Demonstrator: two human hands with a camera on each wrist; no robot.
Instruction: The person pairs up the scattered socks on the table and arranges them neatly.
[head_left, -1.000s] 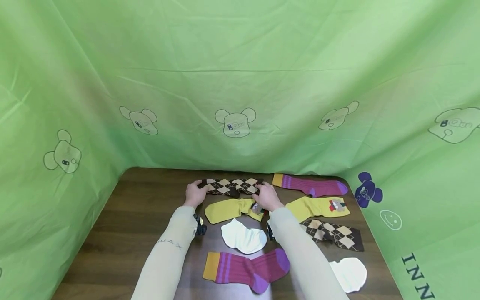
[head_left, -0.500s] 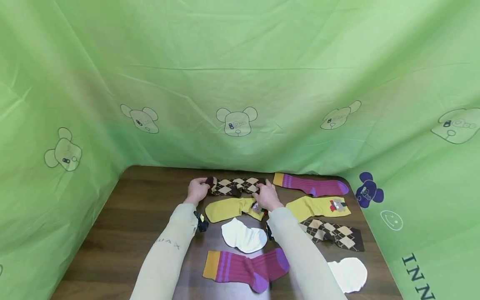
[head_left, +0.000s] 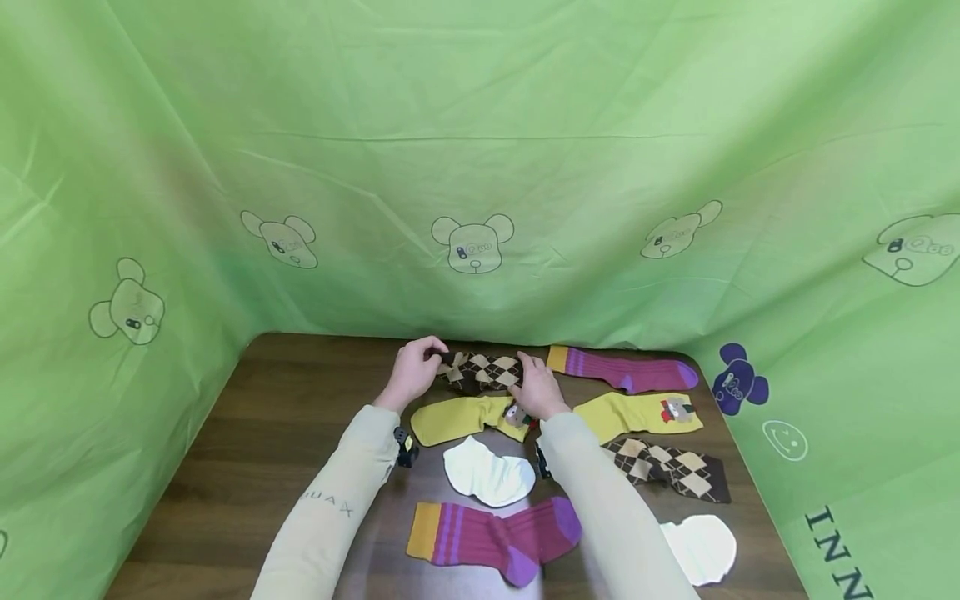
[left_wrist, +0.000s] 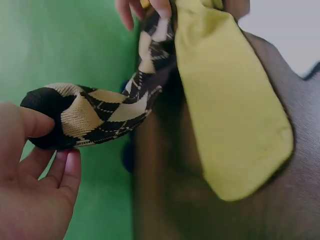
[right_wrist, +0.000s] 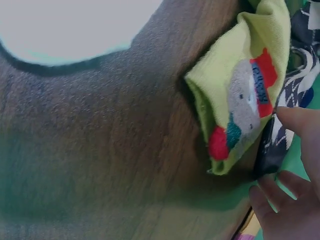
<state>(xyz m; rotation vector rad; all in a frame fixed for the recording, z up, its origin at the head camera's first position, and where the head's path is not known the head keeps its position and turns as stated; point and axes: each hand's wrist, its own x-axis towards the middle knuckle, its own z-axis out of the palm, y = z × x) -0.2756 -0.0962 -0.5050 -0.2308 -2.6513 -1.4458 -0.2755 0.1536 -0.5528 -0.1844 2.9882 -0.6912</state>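
By curtain (head_left: 480, 167) | left hand (head_left: 414, 372) pinches argyle sock (head_left: 483, 371) | right hand (head_left: 538, 390) spread | yellow sock (head_left: 450, 419) beside

A curtained-off workspace; green cloth (head_left: 472, 175) (cartoon-printed) hangs round a wood-grain table (head_left: 277, 425).

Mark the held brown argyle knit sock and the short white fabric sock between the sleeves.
Brown argyle knit sock (head_left: 482, 372): head view, diamond-patterned middle.
Short white fabric sock (head_left: 487, 473): head view, middle of upper side.

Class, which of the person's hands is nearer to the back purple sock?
Right. The right hand is just left of the back purple sock; the left hand is farther left, pinching one end of an argyle sock.
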